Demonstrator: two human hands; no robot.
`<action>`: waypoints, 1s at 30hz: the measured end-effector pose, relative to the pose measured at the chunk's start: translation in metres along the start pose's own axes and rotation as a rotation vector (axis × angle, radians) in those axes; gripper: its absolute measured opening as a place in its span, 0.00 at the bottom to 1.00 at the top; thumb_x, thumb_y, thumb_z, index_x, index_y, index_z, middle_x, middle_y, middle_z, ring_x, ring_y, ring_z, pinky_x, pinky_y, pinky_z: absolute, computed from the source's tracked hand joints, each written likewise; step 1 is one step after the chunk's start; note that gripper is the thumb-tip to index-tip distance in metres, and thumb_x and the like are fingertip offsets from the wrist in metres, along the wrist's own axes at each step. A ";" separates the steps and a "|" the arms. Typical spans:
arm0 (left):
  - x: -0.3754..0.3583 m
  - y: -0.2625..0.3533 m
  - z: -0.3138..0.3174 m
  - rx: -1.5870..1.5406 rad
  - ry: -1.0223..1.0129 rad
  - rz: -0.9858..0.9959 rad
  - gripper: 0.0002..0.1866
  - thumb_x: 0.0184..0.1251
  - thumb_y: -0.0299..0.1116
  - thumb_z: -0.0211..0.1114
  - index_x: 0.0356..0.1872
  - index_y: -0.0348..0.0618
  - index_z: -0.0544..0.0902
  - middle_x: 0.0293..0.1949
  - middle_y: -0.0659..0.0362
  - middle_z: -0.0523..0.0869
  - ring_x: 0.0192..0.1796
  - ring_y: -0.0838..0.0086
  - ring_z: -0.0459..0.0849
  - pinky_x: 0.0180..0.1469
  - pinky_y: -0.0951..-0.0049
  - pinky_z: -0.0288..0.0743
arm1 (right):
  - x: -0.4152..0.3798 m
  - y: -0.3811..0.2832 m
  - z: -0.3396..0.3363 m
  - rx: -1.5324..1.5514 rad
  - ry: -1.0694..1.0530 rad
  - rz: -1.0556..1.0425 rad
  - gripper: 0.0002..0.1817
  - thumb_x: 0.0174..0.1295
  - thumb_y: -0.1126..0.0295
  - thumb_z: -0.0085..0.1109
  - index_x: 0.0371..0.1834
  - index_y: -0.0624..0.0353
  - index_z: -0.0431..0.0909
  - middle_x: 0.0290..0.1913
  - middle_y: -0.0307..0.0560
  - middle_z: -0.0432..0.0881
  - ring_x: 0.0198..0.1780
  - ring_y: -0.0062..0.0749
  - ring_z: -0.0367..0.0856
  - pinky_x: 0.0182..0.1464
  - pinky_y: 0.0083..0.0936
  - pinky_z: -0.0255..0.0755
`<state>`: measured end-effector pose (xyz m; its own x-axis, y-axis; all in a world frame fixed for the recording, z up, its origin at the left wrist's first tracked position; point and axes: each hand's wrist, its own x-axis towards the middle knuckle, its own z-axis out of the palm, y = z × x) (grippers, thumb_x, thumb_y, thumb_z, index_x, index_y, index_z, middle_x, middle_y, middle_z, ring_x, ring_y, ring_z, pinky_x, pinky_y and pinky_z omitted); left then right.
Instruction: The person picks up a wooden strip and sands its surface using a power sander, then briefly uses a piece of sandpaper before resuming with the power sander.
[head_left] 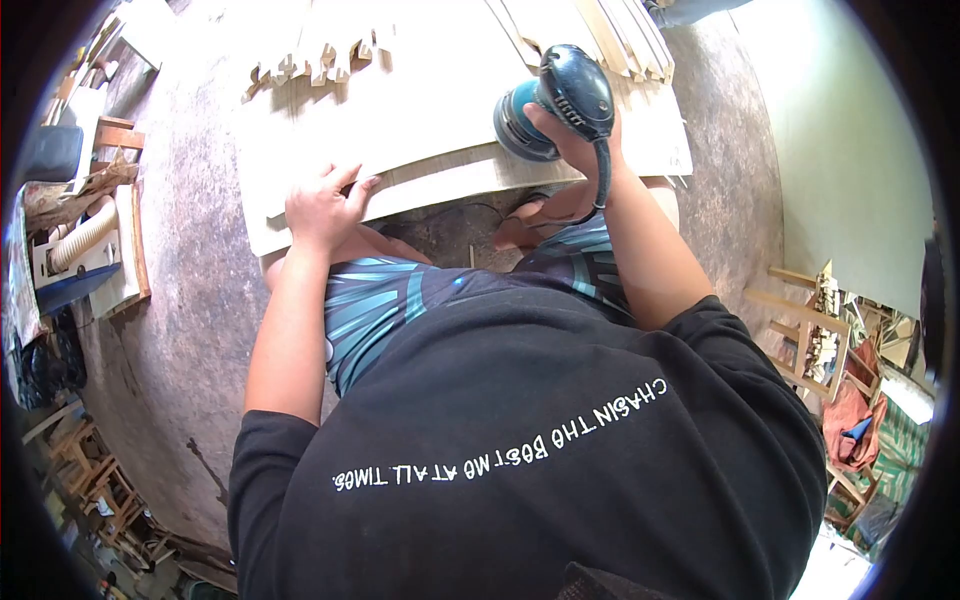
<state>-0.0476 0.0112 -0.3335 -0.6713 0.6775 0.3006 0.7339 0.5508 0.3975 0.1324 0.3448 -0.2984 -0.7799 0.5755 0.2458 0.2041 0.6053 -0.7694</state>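
My right hand (pixel 572 145) is wrapped round a random orbital sander (pixel 572 88), dark on top with a teal lower body. The sander's round base sits at the upper edge of a long, pale, curved wooden board (pixel 440 178). Its black cord (pixel 603 175) hangs down past my wrist. Toward the board's left end, my left hand (pixel 325 205) grips it, the thumb lying along the near edge and the fingers bent over the top. The board lies along the near side of a pale worktable (pixel 330 125).
Several small shaped wood pieces (pixel 330 65) stand toward the back left of the table. Long wooden strips (pixel 620 45) lie at the back right. On the floor at left is a machine with a ribbed hose (pixel 85 235). Wood scraps (pixel 110 480) pile up at lower left.
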 end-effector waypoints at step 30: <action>0.002 -0.001 -0.002 0.029 -0.065 -0.020 0.18 0.65 0.52 0.79 0.46 0.52 0.96 0.36 0.59 0.92 0.36 0.60 0.92 0.39 0.60 0.84 | -0.001 -0.077 0.085 -0.023 -0.279 -0.371 0.31 0.60 0.40 0.75 0.56 0.51 0.85 0.48 0.48 0.91 0.50 0.47 0.92 0.56 0.39 0.85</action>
<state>-0.0497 0.0108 -0.3321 -0.6784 0.6960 0.2355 0.7238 0.5778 0.3772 0.0669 0.2513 -0.2894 -0.9315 0.1495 0.3317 -0.1083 0.7565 -0.6450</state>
